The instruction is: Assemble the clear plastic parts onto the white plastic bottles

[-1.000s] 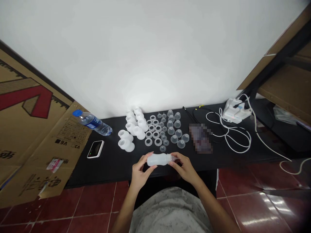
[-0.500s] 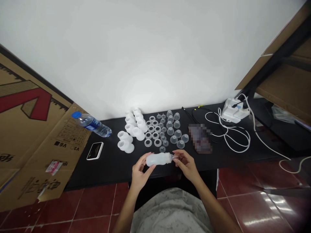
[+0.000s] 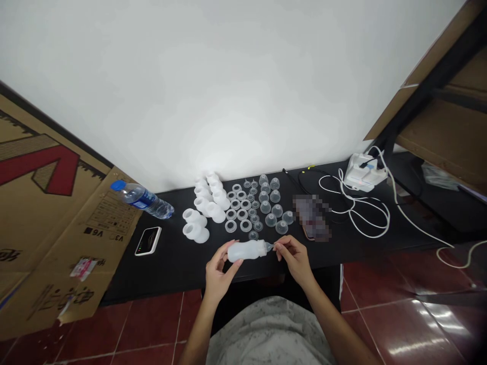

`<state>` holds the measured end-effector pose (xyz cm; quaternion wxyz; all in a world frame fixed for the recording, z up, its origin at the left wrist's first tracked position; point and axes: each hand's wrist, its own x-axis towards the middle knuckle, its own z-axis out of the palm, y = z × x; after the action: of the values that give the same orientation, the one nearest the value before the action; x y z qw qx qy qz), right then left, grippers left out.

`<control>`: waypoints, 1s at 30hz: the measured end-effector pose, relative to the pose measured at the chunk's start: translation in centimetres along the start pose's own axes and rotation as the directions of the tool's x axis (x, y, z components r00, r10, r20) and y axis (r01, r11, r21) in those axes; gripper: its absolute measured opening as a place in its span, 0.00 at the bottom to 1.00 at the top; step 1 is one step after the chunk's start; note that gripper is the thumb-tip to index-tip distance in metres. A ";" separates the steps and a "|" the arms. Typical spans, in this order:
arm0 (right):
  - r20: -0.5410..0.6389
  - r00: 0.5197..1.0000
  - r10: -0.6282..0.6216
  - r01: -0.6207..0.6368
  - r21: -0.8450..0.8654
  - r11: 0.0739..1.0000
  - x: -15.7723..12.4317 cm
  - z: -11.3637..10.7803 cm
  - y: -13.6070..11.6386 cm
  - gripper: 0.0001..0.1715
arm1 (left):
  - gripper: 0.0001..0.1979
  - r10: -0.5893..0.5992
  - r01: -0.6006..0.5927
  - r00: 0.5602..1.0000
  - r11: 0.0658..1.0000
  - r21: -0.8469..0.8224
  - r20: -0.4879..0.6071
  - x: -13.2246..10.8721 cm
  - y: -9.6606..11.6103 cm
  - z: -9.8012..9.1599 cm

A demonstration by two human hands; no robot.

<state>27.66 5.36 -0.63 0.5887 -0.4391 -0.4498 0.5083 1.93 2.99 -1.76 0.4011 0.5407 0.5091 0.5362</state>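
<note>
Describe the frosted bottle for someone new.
Find the black tabletop and the rows of clear cups on it. Just in front of them, the left hand grips a frosted white bottle. Its narrow clear tip points at the right hand, and it alone is held.

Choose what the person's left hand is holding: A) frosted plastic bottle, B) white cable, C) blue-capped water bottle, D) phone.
A. The left hand wraps around the frosted plastic bottle, and the right hand sits beside the bottle's narrow clear tip.

Left hand [image 3: 219, 278] grips frosted plastic bottle [image 3: 245, 251]; right hand [image 3: 296, 260] pinches clear teat [image 3: 269, 247] at bottle's end.
</note>
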 end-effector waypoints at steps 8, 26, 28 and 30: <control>-0.015 1.000 0.000 0.001 0.038 0.999 0.2 -0.1 0.0 0.17 | 0.27 -0.013 0.013 1.000 1.000 0.010 -0.013 -0.1 0.2 0.0; -0.059 0.997 0.051 -0.043 0.134 0.990 0.3 -0.3 0.7 0.18 | 0.27 0.003 -0.003 1.000 1.000 -0.011 -0.005 0.1 0.1 0.0; -0.074 0.996 0.054 -0.042 0.152 0.987 0.3 -0.3 0.7 0.18 | 0.27 0.005 -0.006 1.000 1.000 -0.009 -0.009 0.2 0.1 0.0; -0.097 0.994 0.048 -0.033 0.158 0.987 0.3 -0.4 0.7 0.18 | 0.27 0.003 -0.003 1.000 1.000 -0.008 -0.017 0.2 0.0 0.0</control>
<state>27.93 5.72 -1.37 0.6326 -0.4258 -0.3694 0.5311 1.89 3.18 -1.69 0.3979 0.5354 0.5096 0.5434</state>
